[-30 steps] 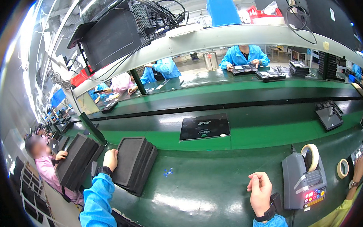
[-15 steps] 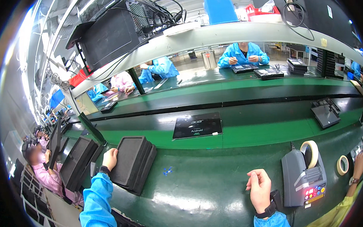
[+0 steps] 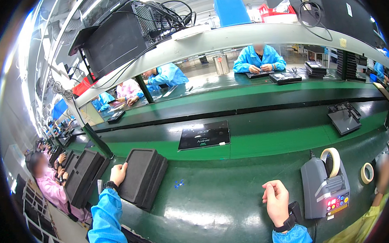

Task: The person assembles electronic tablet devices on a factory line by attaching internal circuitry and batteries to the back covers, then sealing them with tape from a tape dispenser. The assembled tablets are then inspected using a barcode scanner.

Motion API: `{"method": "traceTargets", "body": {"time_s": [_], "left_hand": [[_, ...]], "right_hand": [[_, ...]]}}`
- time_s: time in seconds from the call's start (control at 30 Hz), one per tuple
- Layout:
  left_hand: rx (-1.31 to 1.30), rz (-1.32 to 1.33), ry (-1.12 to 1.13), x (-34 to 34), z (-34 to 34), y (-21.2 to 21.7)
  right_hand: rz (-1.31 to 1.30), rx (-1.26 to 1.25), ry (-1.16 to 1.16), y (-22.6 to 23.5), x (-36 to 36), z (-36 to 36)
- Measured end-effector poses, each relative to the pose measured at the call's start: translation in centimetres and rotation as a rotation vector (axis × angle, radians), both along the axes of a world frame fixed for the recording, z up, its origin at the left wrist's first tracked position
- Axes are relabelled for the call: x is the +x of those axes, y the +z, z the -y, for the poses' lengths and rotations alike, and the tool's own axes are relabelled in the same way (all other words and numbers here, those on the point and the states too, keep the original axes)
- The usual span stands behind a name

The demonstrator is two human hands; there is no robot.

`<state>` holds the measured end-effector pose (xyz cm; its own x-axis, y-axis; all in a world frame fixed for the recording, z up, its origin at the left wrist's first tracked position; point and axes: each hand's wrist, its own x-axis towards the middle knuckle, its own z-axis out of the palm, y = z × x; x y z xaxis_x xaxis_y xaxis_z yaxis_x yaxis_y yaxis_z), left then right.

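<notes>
1 panel [image 3: 204,135] slid L; LH [image 3: 118,173] @stack [image 3: 141,176].

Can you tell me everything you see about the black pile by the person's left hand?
It's a stack of black trays that look like dull foam. The top tray is roughly rectangular, with a raised rim around a shallow sunken middle. Layers show down the right side. The stack sits on the green worktop, and the left hand touches its left edge.
</notes>
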<state>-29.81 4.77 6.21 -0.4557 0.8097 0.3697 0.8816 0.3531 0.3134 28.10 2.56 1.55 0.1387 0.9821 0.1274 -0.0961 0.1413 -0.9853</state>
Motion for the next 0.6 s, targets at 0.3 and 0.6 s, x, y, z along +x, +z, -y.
{"method": "traceTargets", "body": {"time_s": [0.3, 0.6], "left_hand": [[-0.001, -0.011, -0.074, 0.8, -1.6, -0.8], [0.397, 0.189, -0.614, 17.9, 4.2, 12.2]], "right_hand": [[0.024, -0.002, -0.028, -0.3, 0.7, 0.6], [0.264, -0.02, 0.094, -0.8, -1.9, 0.4]]}}
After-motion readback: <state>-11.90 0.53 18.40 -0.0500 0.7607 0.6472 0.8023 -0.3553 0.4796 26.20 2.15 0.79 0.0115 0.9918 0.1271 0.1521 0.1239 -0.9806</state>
